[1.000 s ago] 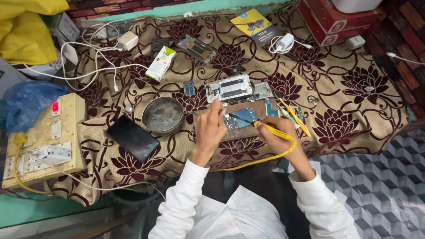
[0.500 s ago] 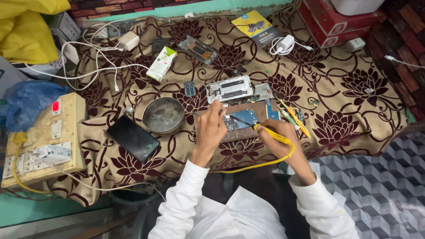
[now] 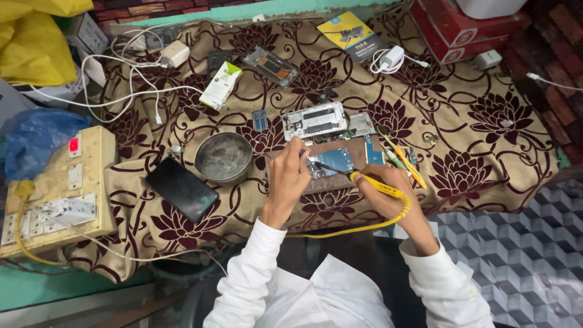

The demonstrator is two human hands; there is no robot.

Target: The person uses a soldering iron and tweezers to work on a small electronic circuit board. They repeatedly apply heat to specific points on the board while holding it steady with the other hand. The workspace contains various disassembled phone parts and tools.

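My right hand (image 3: 388, 193) grips a yellow-handled soldering iron (image 3: 364, 180), its dark tip resting on a small blue circuit board (image 3: 335, 160) that lies on a brown work pad (image 3: 358, 159). My left hand (image 3: 286, 176) is beside the board's left edge, fingers pinched around a thin wire or tool that touches the board. The iron's yellow cord (image 3: 352, 229) loops back under my right wrist. Just beyond the board lies an opened white phone frame (image 3: 314, 119).
A round metal bowl (image 3: 223, 158) and a black phone (image 3: 181, 189) lie to the left on the patterned cloth (image 3: 486, 121). A switchboard box (image 3: 57, 188) sits at the far left. White cables (image 3: 130, 85), a small carton (image 3: 221, 84), a phone chassis (image 3: 271, 65), yellow screwdrivers (image 3: 404, 159).
The iron's tip and both hands shift only slightly over the blue board; everything else stays where it was.
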